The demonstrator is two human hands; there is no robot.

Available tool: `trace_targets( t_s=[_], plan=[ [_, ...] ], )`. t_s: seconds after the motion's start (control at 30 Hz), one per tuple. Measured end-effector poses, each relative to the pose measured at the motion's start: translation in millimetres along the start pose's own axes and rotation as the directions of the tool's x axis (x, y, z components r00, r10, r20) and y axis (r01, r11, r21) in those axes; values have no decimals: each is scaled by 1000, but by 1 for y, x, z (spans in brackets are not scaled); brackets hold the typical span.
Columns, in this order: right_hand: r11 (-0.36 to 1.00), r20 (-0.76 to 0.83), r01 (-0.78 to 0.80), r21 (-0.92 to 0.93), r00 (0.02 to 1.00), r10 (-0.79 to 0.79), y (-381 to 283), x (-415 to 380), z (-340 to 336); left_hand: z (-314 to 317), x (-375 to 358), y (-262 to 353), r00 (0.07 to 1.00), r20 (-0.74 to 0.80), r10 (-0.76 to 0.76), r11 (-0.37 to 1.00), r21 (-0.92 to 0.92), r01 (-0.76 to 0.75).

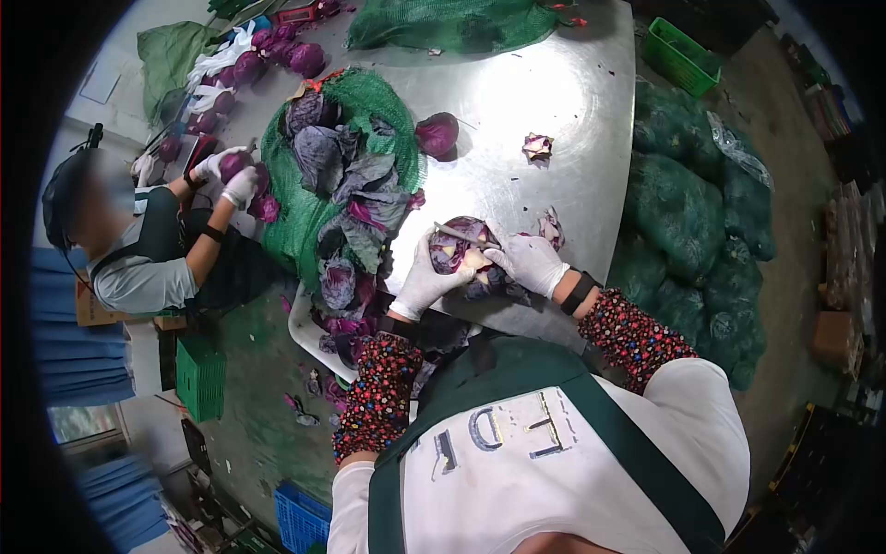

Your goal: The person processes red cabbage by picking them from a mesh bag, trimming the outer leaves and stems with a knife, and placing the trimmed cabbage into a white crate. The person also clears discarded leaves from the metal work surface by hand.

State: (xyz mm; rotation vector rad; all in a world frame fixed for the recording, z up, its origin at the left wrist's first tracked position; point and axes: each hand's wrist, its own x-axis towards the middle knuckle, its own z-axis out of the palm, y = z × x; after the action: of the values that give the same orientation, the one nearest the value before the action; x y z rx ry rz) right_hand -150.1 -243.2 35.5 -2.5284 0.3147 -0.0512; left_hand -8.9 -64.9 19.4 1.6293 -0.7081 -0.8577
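Note:
In the head view, my gloved left hand [429, 280] grips a red cabbage [449, 251] from its left side, just above the metal table's near edge. The cut pale stem end of the cabbage faces up toward me. My gloved right hand [531, 263] is closed around a knife [464, 234], whose blade lies across the top of the cabbage. Its handle is hidden in my fingers. Dark outer cabbage leaves [494, 284] are beneath my hands. Beyond my right hand is a loose purple leaf piece [551, 228].
A green mesh bag [277, 175] with loose leaves [360, 222] lies left of my hands. A whole cabbage [437, 135] and a trimmed stem piece [538, 146] rest on the metal table [577, 175]. A co-worker [152, 240] handles cabbage at the left. Full mesh sacks [678, 212] stand right.

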Motion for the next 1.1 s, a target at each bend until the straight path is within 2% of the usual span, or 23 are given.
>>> trace_targets(
  t_s=[0.03, 0.17, 0.3, 0.37, 0.4, 0.5, 0.6, 0.63, 0.67, 0.7, 0.77, 0.8, 0.83, 0.87, 0.9, 0.93, 0.97, 1.0, 1.03, 1.07, 1.1],
  plan=[
    [1000, 89, -23, -12, 996, 24, 0, 1, -1, 0, 0, 4, 1000, 15, -24, 1000, -19, 25],
    [997, 58, 82, 3, 995, -82, 15, 6, 9, -6, 6, -11, 999, 43, 6, 1000, 16, -6],
    [995, 118, 89, -50, 990, -83, 9, 6, 3, -7, 9, -5, 996, 73, 44, 998, -42, -41],
    [989, 92, 79, -122, 993, -68, 10, 9, 3, -5, 8, -2, 999, 28, 24, 1000, -19, -23],
    [993, 45, 75, -96, 996, -71, 11, 12, 4, -5, 9, -6, 999, 32, 19, 1000, -20, -19],
    [996, 78, 22, -86, 997, -15, 11, 25, -1, -10, 23, -26, 1000, 20, -14, 999, 34, 14],
    [1000, 39, -7, -26, 999, 8, 14, 41, -1, -13, 34, -42, 1000, 1, -6, 996, 94, 6],
    [1000, 30, -1, -14, 1000, 1, 17, 43, 0, -10, 31, -36, 1000, 2, -4, 996, 91, 4],
    [992, -56, 128, -19, 990, -128, 20, 44, 2, -8, 27, -30, 998, -51, -40, 996, 80, 44],
    [992, -53, 127, -20, 990, -128, 22, 45, 1, -6, 24, -24, 991, -104, -78, 994, 67, 85],
    [987, -32, 152, -48, 988, -153, 22, 52, -2, 1, 21, -10, 992, -110, -69, 996, 55, 75],
    [999, 70, -25, 21, 997, 24, 10, 56, -15, 4, 18, -9, 986, -141, -83, 994, 65, 93],
    [1000, -15, -23, -8, 1000, 23, 22, 69, -2, 5, 13, -10, 980, -172, -99, 991, 75, 113],
    [994, 40, -106, -27, 993, 107, 41, 79, 3, 7, 8, -21, 980, -193, -43, 985, 156, 74],
    [982, 90, -184, -49, 978, 188, 41, 86, -6, 12, -1, -23, 983, -181, -16, 992, 117, 37],
    [986, 99, -110, -125, 987, 123, 37, 85, -19, 18, -12, -21, 977, -212, 8, 991, 132, 20],
    [952, 99, 9, -305, 995, 22, 72, 97, 11, 23, -24, -18, 970, -240, 33, 989, 150, 3],
    [958, 112, -34, -283, 991, 69, 104, 104, 47, 28, -37, -9, 965, -257, 39, 982, 188, 10],
    [961, 129, -76, -265, 985, 113, 122, 108, 67, 32, -48, -11, 963, -265, 42, 996, 92, -18],
    [968, 65, -121, -221, 988, 139, 119, 107, 66, 31, -64, -17, 958, -284, 39, 993, 115, -7],
    [970, 71, -103, -222, 990, 121, 108, 109, 57, 31, -79, -22, 950, -309, 34, 991, 134, 8]
  ],
)
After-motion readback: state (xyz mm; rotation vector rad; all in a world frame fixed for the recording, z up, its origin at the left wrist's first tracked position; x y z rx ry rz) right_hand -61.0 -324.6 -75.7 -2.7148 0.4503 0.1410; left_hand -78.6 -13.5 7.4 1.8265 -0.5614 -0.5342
